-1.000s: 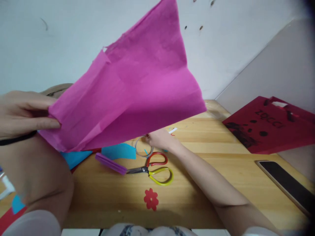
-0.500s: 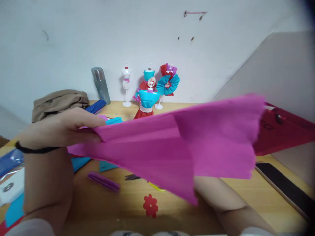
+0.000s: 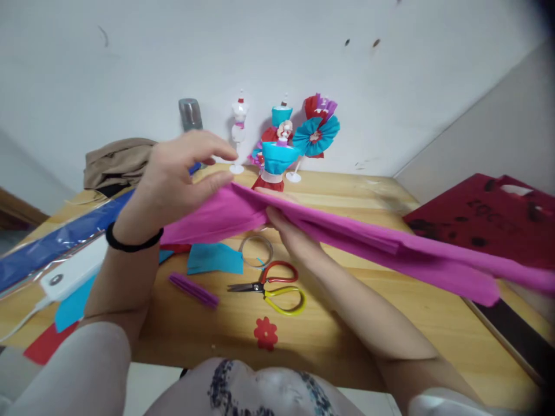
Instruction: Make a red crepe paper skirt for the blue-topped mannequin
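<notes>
A long sheet of magenta crepe paper (image 3: 347, 234) stretches across the view above the table, folded lengthwise on its right part. My left hand (image 3: 182, 173) is at the paper's upper left edge, thumb and fingers spread apart. My right hand (image 3: 290, 222) grips the paper near its middle, partly hidden by it. Below lie scissors (image 3: 262, 288) with one red and one yellow handle, a roll of tape (image 3: 256, 252), a folded purple strip (image 3: 193, 290) and a red paper flower (image 3: 265, 333).
Small dress forms (image 3: 275, 156) in blue and red paper stand by the wall beside a grey bottle (image 3: 191, 115). A brown cloth (image 3: 117, 164) and white power bank (image 3: 73, 268) are left. A red bag (image 3: 481, 219) and phone (image 3: 511, 335) are right.
My left hand has opened and moved right. The paper has swung lower on the right and folded narrower. My right hand, hidden before, now shows. The scissors and tape are uncovered.
</notes>
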Available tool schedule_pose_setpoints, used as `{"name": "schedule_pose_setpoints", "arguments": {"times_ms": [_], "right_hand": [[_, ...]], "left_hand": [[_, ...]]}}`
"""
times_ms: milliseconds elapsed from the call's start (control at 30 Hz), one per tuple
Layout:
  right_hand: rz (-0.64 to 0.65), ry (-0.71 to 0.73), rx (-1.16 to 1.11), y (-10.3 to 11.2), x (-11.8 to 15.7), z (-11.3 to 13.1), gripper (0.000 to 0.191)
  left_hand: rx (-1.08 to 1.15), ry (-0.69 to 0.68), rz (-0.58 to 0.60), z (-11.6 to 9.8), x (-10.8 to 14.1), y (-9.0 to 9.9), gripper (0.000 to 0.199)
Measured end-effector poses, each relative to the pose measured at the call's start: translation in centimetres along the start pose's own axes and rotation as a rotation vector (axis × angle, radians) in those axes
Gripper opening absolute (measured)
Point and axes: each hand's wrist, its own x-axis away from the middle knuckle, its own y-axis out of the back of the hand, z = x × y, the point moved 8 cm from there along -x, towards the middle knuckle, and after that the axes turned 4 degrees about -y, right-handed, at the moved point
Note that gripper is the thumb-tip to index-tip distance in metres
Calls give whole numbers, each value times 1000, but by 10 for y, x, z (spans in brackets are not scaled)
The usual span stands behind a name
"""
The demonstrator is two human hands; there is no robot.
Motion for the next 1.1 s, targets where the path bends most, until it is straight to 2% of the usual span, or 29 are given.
{"name": "schedule_pose_setpoints", "arguments": {"times_ms": [33,67,100,133,167,200,267,300,367,400,467,533,600,767,833,967,1100], "right_hand": [[27,27,-10,2,-3,0,41],[19,41,-20,7,-7,0,39],[4,31,-32,12,-10,-2,36],[-23,24,-49,18,-12,-3,34],[-53,14,-70,22,-14,-4,31],[-72,11,-93,25,-15,-3,30],[-88,32,-142,26,-16,3,30],[-86,47,-164,26,-16,7,31],[-82,75,-195,25,-15,15,33],[-85,87,-203,25,-15,19,35],[-94,106,-205,25,-14,26,36],[-110,135,-207,27,-13,33,35],[-129,184,-223,30,-10,42,32],[-160,292,-235,38,-5,60,22],[-172,313,-227,40,-4,64,18],[-180,323,-233,41,-5,65,18],[-161,304,-255,36,-5,61,24]], "left_hand": [[22,-6,-36,-4,0,10,7],[71,-24,22,-11,0,12,6],[141,-85,185,-22,2,3,10],[225,-187,427,-38,11,-12,10],[273,-261,746,-52,30,-33,13],[231,-311,968,-61,50,-49,13],[102,-413,1171,-70,82,-76,12],[27,-367,1263,-67,98,-92,12],[-85,-295,1357,-59,126,-120,13],[-123,-277,1341,-56,137,-131,17],[-132,-252,1388,-47,161,-147,16],[-4,-300,1353,-46,173,-152,14],[48,-307,1245,-35,168,-148,17],[-45,-113,1055,7,131,-136,18],[-115,-52,1054,17,127,-142,16],[-175,31,1064,22,137,-161,21],[-132,106,1060,23,143,-163,18]]}}
